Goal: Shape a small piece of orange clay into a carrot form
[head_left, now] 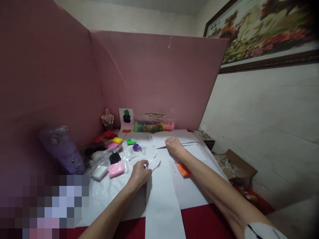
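Observation:
My left hand [139,173] is closed at the left edge of a long white paper strip [163,202]. From its fingers a thin, pale, stick-like thing [153,158] points up and away, casting a shadow on the paper; its kind is unclear. Farther off, my right hand [174,146] has its fingers curled on the near edge of some white paper sheets [179,135]. An orange clay pack [183,170] lies beside my right forearm. Left of my left hand are a pink clay pack [116,169], a black one [115,158] and a purple one [137,147].
A lilac bottle-like object [63,151] stands at the left. Against the pink partition [159,76] are a card with coloured blobs [127,121] and a clear pack of colourful clay [154,126]. An opened cardboard box [236,166] sits at the right, below table height.

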{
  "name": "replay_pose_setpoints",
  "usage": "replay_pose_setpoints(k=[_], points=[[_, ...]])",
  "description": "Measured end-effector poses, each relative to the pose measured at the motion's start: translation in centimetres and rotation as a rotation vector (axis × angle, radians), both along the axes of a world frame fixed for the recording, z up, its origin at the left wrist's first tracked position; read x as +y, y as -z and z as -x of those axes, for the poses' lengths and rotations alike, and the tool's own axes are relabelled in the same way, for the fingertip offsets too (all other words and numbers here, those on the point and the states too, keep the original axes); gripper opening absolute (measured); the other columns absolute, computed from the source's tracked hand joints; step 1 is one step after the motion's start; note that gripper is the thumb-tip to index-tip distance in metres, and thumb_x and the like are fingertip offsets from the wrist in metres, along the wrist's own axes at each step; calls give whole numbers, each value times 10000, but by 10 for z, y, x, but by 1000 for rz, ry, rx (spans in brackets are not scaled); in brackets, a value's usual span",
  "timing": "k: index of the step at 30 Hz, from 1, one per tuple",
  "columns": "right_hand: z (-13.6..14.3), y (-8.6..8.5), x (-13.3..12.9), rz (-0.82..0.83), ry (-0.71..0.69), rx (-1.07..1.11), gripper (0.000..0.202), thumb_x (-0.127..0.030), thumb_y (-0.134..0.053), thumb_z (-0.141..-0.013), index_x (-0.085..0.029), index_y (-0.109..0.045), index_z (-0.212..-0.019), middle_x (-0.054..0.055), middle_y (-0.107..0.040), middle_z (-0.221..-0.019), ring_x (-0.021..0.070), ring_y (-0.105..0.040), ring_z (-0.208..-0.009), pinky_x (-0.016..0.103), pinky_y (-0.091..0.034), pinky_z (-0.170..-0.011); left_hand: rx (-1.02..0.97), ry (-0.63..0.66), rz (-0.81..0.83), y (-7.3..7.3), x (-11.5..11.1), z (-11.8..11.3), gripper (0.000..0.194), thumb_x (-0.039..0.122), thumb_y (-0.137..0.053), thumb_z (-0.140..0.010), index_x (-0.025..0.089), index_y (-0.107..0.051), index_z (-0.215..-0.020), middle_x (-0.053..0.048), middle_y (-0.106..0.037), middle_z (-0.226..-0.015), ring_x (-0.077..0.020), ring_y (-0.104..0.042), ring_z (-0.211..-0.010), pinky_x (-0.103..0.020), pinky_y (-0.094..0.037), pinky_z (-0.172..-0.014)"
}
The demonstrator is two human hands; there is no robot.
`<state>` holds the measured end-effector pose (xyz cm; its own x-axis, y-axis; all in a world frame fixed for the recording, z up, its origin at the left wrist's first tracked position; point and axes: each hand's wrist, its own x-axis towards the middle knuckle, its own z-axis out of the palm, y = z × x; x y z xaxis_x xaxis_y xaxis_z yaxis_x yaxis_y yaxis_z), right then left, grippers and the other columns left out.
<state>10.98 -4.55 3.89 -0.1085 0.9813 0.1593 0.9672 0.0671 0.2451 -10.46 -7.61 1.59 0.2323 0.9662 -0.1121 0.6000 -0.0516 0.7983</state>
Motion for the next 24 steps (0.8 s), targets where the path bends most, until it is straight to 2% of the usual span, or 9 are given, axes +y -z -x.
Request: replay_pose_setpoints(k=[6, 10, 15, 19, 22, 24], points=[[-3, -7, -16, -39, 1, 51, 226, -62, -458, -837, -107, -613, -994, 153, -619, -1029, 235, -561, -914, 296, -389, -717, 6, -1, -30, 1, -1, 1, 419, 102, -578, -643, 109, -642, -1057, -16, -625, -677, -112, -519, -459, -220, -384, -464], [-2, -11, -43, -93, -3, 101, 202, -164, -475, -884, -140, -605, -1038, 142, -603, -1104, 233, -543, -966, 299, -395, -748, 9, -8, -59, 3, -1, 0, 441, 107, -583, -656, 113, -633, -1094, -37, -660, -741, -129, -565, -520, -221, -403, -495], [9, -2, -84, -129, -5, 183, 219, -257, -435, -935, -199, -642, -980, 75, -663, -998, 206, -563, -942, 286, -408, -737, 35, -41, -132, 1, 0, 0, 412, 114, -581, -684, 113, -642, -1091, -80, -679, -896, -164, -615, -721, -228, -430, -620], [24, 9, -104, -122, -109, 239, 151, -248, -519, -899, -217, -667, -900, 29, -684, -954, 180, -549, -925, 274, -409, -778, 82, -19, -169, 0, 0, 0, 348, 110, -584, -688, 108, -670, -1026, -93, -683, -895, -180, -610, -759, -240, -424, -659], [34, 15, -109, -123, -241, 315, 135, -197, -541, -881, -202, -663, -823, 26, -676, -894, 173, -527, -882, 282, -406, -779, 116, 33, -214, 0, -2, 0, 244, 116, -581, -705, 136, -696, -918, -88, -691, -871, -195, -605, -816, -247, -415, -702], [37, 18, -109, -120, -272, 338, 149, -173, -529, -885, -189, -642, -790, 29, -662, -849, 170, -513, -842, 286, -408, -754, 145, 59, -240, 0, -4, 0, 169, 129, -576, -721, 164, -704, -825, -84, -695, -847, -208, -605, -841, -254, -409, -706]])
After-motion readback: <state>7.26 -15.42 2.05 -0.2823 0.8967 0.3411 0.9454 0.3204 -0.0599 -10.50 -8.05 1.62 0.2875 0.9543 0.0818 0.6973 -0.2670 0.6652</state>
